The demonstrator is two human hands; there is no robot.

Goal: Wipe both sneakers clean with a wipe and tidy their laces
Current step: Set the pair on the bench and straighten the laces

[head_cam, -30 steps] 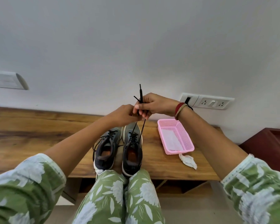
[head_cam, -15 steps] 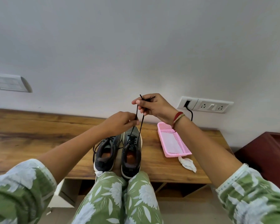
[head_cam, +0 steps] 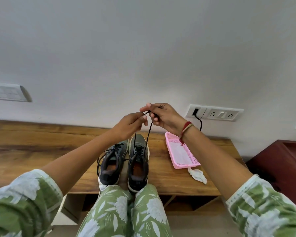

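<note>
We sit at the table (head_cam: 41, 151) with both sneakers side by side in front of us, toes to the wall. Our left grip (head_cam: 129, 124) and our right grip (head_cam: 162, 117) are up above the right sneaker (head_cam: 138, 161), very close together. Each one pinches a bit of the black lace (head_cam: 149, 132), so both are closed on it. Two strings run down tight to the right sneaker. We think we hold them up high to pull the lace straight and even before we tie it. The left sneaker (head_cam: 112, 163) sits just beside it, and its lace hangs loose over the side, so it likely needs tidying too. A pink basket (head_cam: 186, 165) is on the table to the right. A crumpled wipe (head_cam: 197, 174) lies just by it, out of our way, so the wiping looks done.
</note>
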